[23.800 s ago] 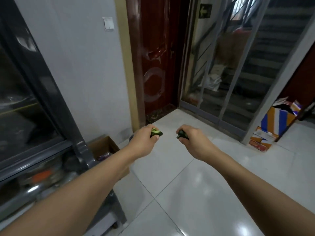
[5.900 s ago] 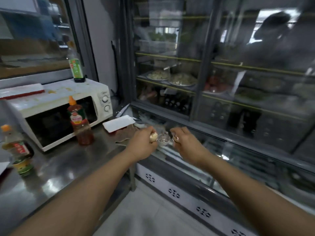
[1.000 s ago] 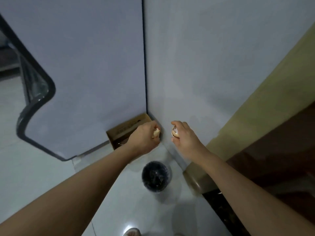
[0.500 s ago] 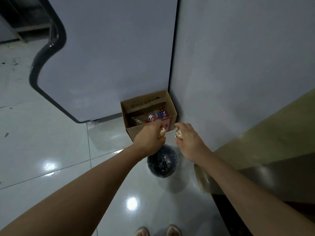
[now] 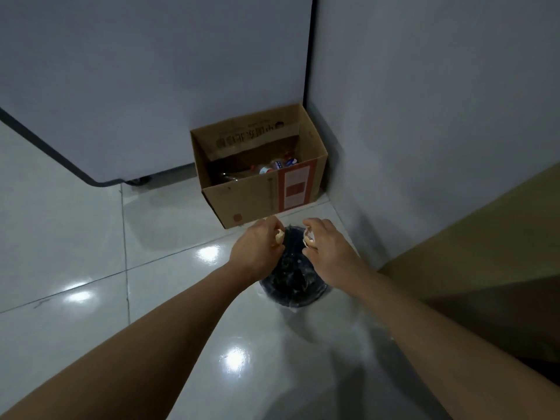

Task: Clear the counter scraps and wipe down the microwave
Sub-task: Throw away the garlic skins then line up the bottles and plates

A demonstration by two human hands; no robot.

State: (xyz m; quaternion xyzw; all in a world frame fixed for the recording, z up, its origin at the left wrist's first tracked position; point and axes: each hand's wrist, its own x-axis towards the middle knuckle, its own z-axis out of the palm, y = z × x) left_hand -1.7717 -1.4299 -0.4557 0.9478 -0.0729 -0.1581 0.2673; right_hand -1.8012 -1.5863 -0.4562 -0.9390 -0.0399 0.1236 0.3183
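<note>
Left hand: the left hand point(image 5: 257, 253) is curled round a pale, jagged scrap of shell point(image 5: 278, 237), pinched at the fingertips and held over the bin's left rim, most likely so it falls straight in when let go.
Right hand: the right hand point(image 5: 328, 250) pinches a second pale shell scrap point(image 5: 309, 239) the same way, over the bin's right side; the 2 hands are close but apart.
Bin: a small round black-lined waste bin point(image 5: 295, 283) stands on the glossy white tiled floor point(image 5: 91, 237), directly beneath both hands.
Box: an open brown cardboard box point(image 5: 260, 189) sits in the corner just behind the bin, with bottles inside.
Step, as judged: scraps about to be dropped; wiping not yet begun.
Hard to make out: the bin's contents are dark and unclear; the hands cover part of its rim. How much scrap each grip encloses cannot be told. The microwave and bench are out of view.
</note>
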